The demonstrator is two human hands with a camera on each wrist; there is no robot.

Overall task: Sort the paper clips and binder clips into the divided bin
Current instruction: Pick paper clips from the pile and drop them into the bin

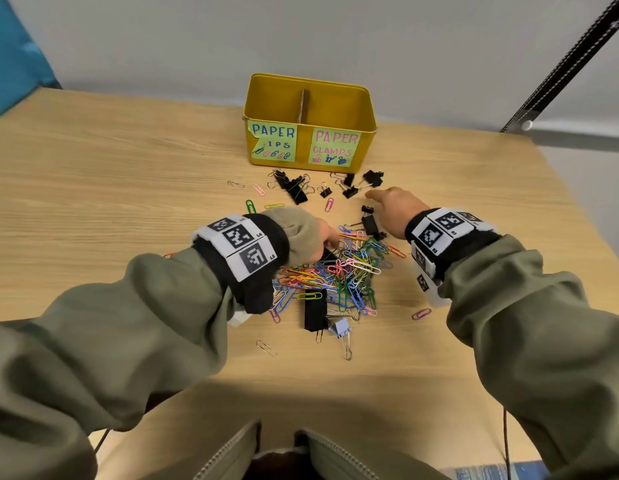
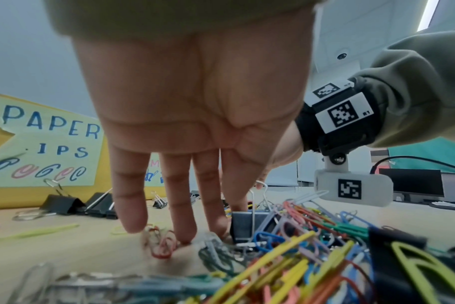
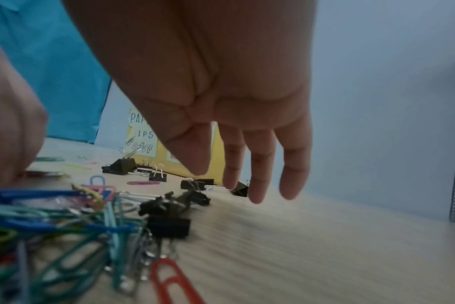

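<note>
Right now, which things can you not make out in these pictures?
- Bin floor, head view: the front wall hides it, so any contents are unknown.
- Left label: torn, letters missing.
- Left hand fingertips, head view: sleeve covers them.
- Right wrist view: motion blur smears the table; whether the right hand touches anything is unclear.

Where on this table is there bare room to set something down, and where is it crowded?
Bare wood lies left of the yellow bin and the left hand, and right of the right hand toward the table edge. It is crowded between the hands, in the paper clip pile, and before the bin among the black binder clips.
</note>
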